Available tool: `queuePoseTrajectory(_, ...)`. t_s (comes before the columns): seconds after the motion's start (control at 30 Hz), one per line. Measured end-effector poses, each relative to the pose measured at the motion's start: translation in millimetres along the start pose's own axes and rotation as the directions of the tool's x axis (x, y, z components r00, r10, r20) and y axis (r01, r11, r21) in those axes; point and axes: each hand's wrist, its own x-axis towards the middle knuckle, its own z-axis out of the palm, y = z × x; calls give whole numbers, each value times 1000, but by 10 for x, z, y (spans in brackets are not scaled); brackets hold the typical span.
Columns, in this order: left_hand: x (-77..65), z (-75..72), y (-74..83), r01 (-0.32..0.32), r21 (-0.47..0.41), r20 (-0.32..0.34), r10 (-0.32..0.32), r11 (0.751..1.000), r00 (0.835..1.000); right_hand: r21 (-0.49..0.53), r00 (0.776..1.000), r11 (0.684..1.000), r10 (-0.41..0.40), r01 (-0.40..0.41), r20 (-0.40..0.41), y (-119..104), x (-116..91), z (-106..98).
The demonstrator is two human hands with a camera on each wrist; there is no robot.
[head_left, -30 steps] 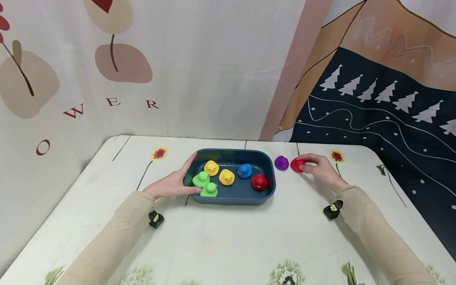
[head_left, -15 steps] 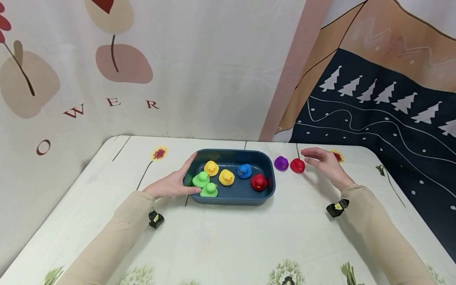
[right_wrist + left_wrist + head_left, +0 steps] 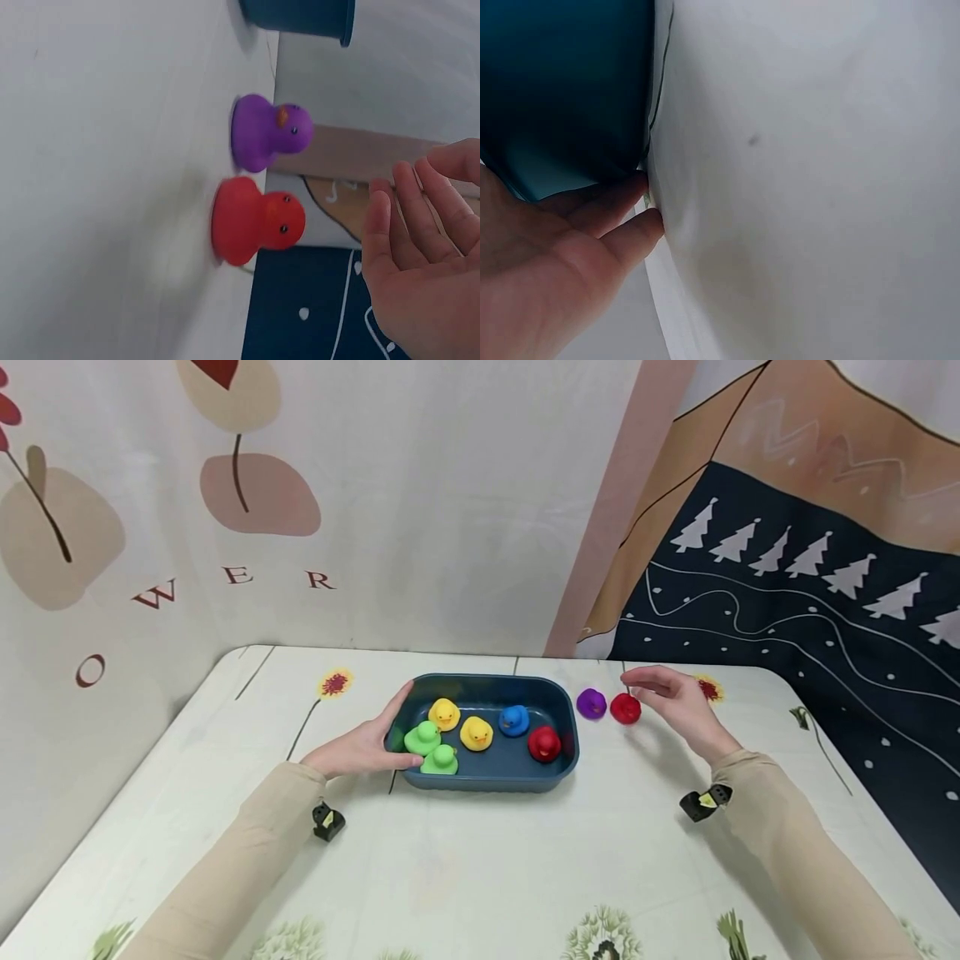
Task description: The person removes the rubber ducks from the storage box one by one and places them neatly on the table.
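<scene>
My left hand (image 3: 362,747) grips the left end of a dark blue plastic bin (image 3: 487,782), thumb along the near rim and fingers at its far left side. In the left wrist view, fingertips (image 3: 634,234) lie against the bin's outer wall. A loose red rubber duck (image 3: 626,709) stands on the table right of the bin, next to a purple rubber duck (image 3: 592,703). My right hand (image 3: 678,706) hovers just right of and above the loose red duck, fingers relaxed, holding nothing. The right wrist view shows a gap between that hand and the duck.
Inside the bin are two green ducks (image 3: 423,738), two yellow ducks (image 3: 477,734), a blue duck (image 3: 514,721) and another red duck (image 3: 544,744). A flower-printed cloth (image 3: 465,868) covers the table. Printed curtains (image 3: 435,568) hang behind its far edge.
My right hand has let go of the loose red duck, drawn back to the right and up, then shifted slightly left again. The left hand and bin have stayed put.
</scene>
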Motion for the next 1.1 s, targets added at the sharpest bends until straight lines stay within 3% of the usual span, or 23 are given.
queuePoseTrajectory(1.1,9,1,-2,8,9,2,-8,1000,1000,175,974,979,-138,106,177,-200,-40,496)
